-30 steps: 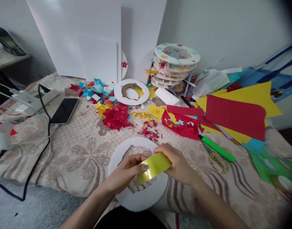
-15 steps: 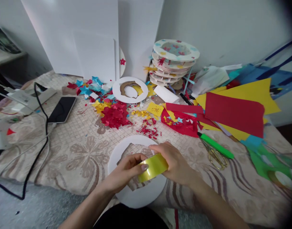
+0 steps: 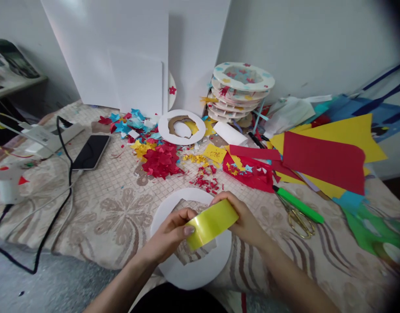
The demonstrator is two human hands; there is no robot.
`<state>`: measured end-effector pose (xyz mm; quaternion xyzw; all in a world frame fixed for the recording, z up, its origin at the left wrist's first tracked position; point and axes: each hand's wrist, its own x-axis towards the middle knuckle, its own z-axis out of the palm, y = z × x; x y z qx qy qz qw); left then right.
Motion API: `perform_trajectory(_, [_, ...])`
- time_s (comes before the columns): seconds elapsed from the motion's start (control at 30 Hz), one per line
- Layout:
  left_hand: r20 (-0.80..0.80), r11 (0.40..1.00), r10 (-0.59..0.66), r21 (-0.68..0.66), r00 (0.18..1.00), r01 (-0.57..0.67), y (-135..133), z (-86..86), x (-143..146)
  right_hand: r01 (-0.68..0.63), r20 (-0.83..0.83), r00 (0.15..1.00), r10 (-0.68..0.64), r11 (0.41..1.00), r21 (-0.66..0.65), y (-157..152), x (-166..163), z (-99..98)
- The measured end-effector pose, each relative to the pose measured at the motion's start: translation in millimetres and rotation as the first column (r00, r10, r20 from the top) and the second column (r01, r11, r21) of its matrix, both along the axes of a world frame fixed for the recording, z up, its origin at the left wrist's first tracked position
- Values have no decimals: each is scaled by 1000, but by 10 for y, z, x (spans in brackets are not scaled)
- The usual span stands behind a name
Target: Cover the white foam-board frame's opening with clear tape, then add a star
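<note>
Head view: above the white ring (image 3: 188, 274), our left hand (image 3: 173, 229), nearly closed, pinches one end of the yellow tape roll (image 3: 214, 221); our right hand (image 3: 240, 217) curls round the other; we judge it light, firm, slippery (that gloss), best gripped by its edges.

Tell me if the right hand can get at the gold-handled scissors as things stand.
Probably yes, though the right hand holds the yellow tape roll and would likely need to let go. Only patterned cloth shows between it and the scissors; the green tool beside them doesn't seem to block them.
</note>
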<state>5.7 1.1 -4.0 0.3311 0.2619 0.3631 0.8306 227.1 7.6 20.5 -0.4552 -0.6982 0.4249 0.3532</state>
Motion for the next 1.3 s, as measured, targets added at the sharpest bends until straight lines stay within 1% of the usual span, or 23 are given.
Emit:
perform_trajectory(0.2, [-125,999,41,25,991,-38,10,3,20,8,119,993,-21,993,114,-18,-7,-5])
perform_trajectory(0.33, [-187,1000,23,24,982,-18,35,51,38,-16,211,977,-23,983,181,-24,-26,-7])
perform_trajectory(0.4, [-175,1000,2,4,984,-1,41,65,40,-31,247,969,-21,978,204,-24,-24,-8])
perform_trajectory(0.5, [-91,1000,-21,-24,996,19,38,50,25,-38,249,968,-18,975,219,-18,-5,-11])
perform_trajectory(0.57, [-44,999,-36,-16,998,36,33,24,4,-37,243,970,-21,972,234,-16,10,-6])
perform_trajectory(0.63, [-30,998,-53,12,998,54,29,-2,-21,-32,250,968,-33,967,254,-19,17,6])
perform_trajectory(0.73, [-51,996,-68,53,996,71,30,-19,-45,-39,283,958,-53,950,310,-29,12,40])
perform_trajectory(0.87, [-108,992,-87,86,990,97,42,4,-33,-100,354,933,-65,898,429,-38,-13,101])
perform_trajectory(0.93, [-129,991,-90,91,988,102,49,26,-15,-134,391,918,-66,877,462,-36,-29,129])
perform_trajectory(1.2, [-158,994,-93,51,983,102,33,131,29,-237,486,874,-33,843,484,-25,-127,199])
perform_trajectory(1.3, [-131,994,-97,40,987,103,22,134,1,-254,497,867,-17,844,472,-22,-147,215])
